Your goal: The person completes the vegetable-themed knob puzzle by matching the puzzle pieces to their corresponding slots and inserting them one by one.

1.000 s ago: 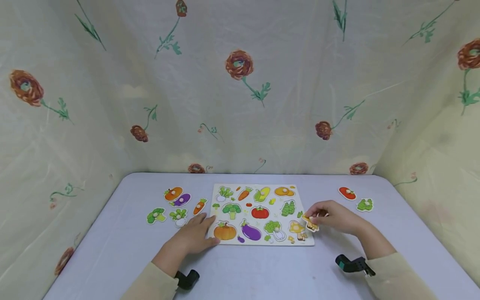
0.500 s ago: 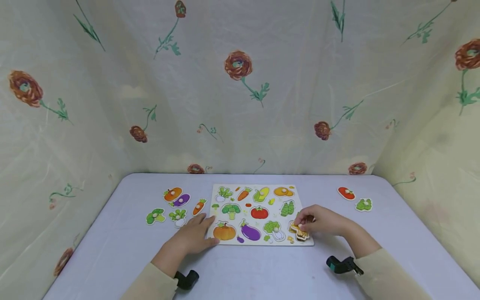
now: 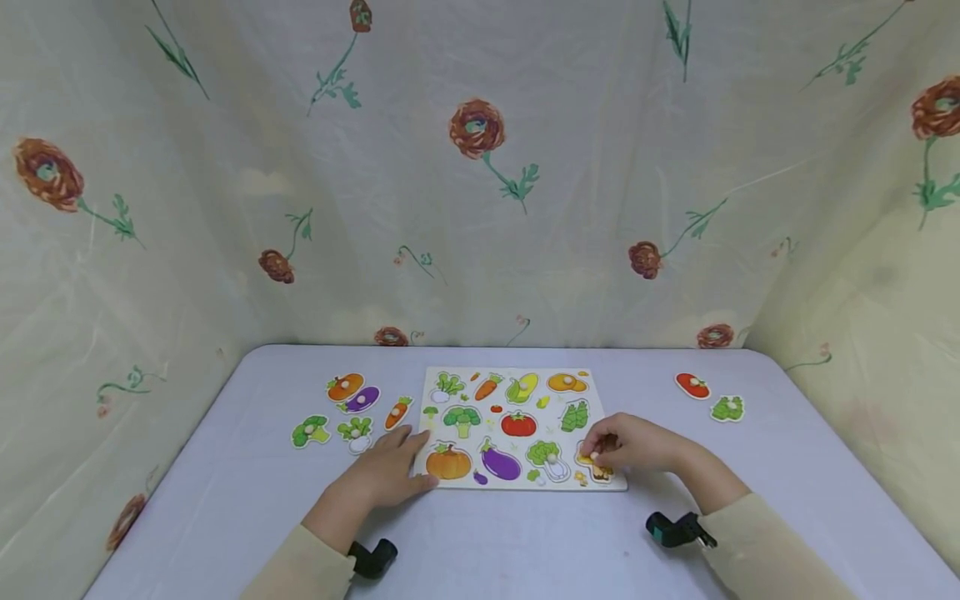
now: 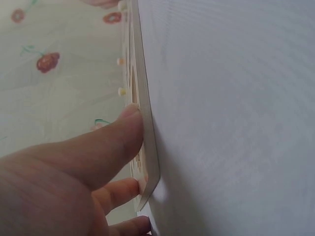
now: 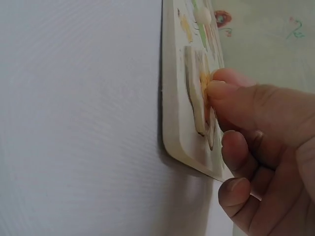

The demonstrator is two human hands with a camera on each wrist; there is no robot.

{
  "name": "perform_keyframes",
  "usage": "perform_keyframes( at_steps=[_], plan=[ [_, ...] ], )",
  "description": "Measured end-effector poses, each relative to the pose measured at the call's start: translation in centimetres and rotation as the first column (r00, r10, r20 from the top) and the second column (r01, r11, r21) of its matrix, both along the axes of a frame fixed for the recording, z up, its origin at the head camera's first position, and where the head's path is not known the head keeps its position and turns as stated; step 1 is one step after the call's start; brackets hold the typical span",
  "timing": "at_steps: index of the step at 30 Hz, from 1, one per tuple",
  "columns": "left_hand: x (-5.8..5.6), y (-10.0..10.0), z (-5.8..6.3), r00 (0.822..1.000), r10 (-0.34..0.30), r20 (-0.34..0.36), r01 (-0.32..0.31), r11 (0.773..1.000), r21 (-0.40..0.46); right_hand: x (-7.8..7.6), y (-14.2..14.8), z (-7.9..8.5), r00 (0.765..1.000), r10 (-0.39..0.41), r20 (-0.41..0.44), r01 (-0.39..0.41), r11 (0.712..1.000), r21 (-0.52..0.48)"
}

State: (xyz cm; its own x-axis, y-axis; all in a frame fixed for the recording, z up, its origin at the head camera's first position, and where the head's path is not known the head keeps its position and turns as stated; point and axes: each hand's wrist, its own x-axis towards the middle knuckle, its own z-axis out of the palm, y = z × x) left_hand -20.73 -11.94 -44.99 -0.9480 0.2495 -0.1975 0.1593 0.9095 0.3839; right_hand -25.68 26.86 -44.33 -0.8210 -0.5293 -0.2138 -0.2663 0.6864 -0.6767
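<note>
A white vegetable puzzle board (image 3: 525, 488) lies on the table. My right hand (image 3: 639, 443) is at its lower right corner, pinching a mushroom puzzle piece (image 3: 602, 473) with thumb and index finger. In the right wrist view the mushroom piece (image 5: 195, 101) is at its matching picture, slightly raised and tilted from the board's face; the fingertips cover part of it. My left hand (image 3: 386, 468) rests at the board's left edge with fingers extended. In the left wrist view its thumb (image 4: 129, 125) touches the rim of the board (image 4: 143, 83), and knobs stick up beyond.
Left of the board lie loose pieces: a pumpkin (image 3: 345, 387), an eggplant (image 3: 363, 399), a carrot (image 3: 398, 412), a broccoli (image 3: 310, 432) and a radish (image 3: 356, 430). To the right are a tomato piece (image 3: 692, 386) and a green pea-like piece (image 3: 727, 408). A flowered curtain surrounds the table.
My right hand has carried the mushroom piece left from beside the board's right edge onto the mushroom picture and lowered it there. The left hand has stayed in place.
</note>
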Motion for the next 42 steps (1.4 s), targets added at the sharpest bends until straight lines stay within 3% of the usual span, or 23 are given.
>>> perform_keyframes(
  at_steps=[28, 42],
  plan=[
    [-0.3, 0.0, -0.4, 1.000, 0.006, 0.000, -0.006, 1.000, 0.000, 1.2, -0.7, -0.1, 0.990, -0.123, -0.074, 0.129, 0.988, 0.079],
    [-0.2, -0.2, -0.3, 1.000, -0.003, 0.000, 0.003, 1.000, 0.005, 2.4, 2.1, 2.6, 0.969, -0.074, -0.234, 0.094, 0.992, 0.078]
  ],
)
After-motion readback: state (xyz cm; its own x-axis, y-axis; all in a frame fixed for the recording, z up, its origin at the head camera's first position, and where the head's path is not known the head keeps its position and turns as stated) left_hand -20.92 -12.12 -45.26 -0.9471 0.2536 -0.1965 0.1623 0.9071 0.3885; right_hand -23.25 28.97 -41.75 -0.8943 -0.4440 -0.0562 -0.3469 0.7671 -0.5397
